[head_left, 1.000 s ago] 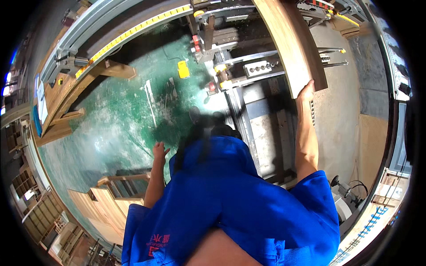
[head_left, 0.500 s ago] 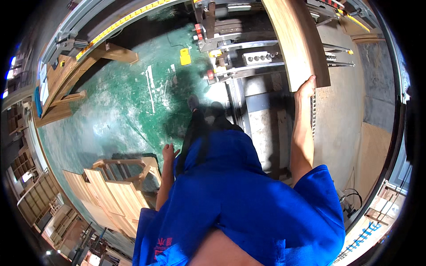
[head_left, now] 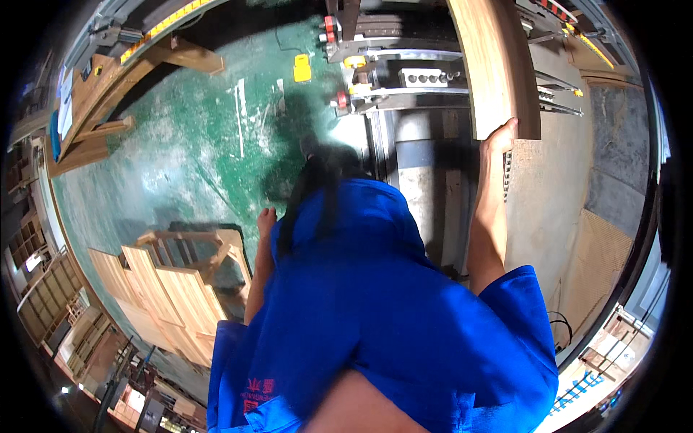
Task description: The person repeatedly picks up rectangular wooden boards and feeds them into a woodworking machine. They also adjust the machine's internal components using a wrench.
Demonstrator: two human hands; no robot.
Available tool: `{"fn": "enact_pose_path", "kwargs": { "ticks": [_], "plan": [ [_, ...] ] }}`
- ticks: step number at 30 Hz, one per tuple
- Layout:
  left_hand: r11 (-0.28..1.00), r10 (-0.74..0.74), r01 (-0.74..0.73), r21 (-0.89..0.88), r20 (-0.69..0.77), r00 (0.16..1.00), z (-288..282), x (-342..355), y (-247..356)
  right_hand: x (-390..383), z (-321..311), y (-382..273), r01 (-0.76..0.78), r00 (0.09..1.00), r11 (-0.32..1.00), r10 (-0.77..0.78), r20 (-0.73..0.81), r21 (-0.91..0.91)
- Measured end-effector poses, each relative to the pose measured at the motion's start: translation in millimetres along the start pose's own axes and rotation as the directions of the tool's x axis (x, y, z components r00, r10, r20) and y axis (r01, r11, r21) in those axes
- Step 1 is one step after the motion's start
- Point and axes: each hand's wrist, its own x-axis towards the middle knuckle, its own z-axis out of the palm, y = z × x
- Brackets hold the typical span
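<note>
My right hand grips the near end of a long, thick wooden board with a pale top and a darker side. The board runs away from me over the metal rails of a machine, and its far end is cut off by the picture's upper edge. At my left side, my left hand hangs low with nothing seen in it. Its fingers look loosely apart, though they show only small and in part.
Pale wooden panels lean by a wooden frame at my lower left. A wooden bench stands at the far left. A yellow object lies on the green floor. A grey surface extends along the right.
The floor, panels and yellow object have shifted upward in view, the panels also leftward. My left hand appears higher, its thumb less visible. My right hand keeps hold of the board's end.
</note>
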Motion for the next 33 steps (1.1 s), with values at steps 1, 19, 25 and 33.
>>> {"fn": "enact_pose_path", "kwargs": {
  "ticks": [1,19,25,33],
  "plan": [
    [1.000,-0.003,0.003,-0.021,0.009,1.000,1.5,0.5,-5.4,6.3,1.5,8.0,-0.013,1.000,1.000,0.013,0.007,0.015],
    [0.454,-0.518,0.553,-0.699,0.298,0.802,-4.1,-49.7,70.4,33.4,-16.0,33.2,-0.040,0.978,0.998,0.031,0.204,0.041],
    [0.378,-0.535,0.552,-0.743,0.311,0.785,-8.6,-64.6,78.6,19.3,-16.6,19.5,-0.090,0.932,0.996,0.088,0.351,-0.011],
    [0.327,-0.568,0.509,-0.796,0.265,0.780,-22.5,-90.4,82.7,62.2,-26.8,44.1,-0.201,0.850,0.979,0.162,0.502,0.024]
  ]
}}
